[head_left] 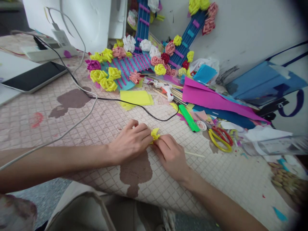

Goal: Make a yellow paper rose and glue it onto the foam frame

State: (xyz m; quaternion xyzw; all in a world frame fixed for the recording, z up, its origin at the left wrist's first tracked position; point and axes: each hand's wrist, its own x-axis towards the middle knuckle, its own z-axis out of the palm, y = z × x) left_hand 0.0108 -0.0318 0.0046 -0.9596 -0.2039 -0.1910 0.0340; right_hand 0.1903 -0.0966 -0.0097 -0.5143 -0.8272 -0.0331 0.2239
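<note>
Between my two hands, just above the patterned tablecloth (pixel 96 128), is a small yellow paper flower (pixel 155 134) with folded petals. My left hand (pixel 134 141) is closed on its left side, fingers curled. From the right, my right hand (pixel 170 152) pinches the flower's base; the fingertips are partly hidden. A thin pale stick (pixel 194 154) shows beyond my right hand, and I cannot tell whether it joins the flower. Beyond the hands lies a stack of yellow paper squares (pixel 136 98).
Scissors (pixel 220 138), a green cutter (pixel 189 118) and a glue gun (pixel 166 90) lie to the right. Flower-decorated paper guitars (pixel 127 69) stand at the back. A black cord (pixel 134 103) and a white cable (pixel 81 118) cross the table; a tablet (pixel 36 76) lies left.
</note>
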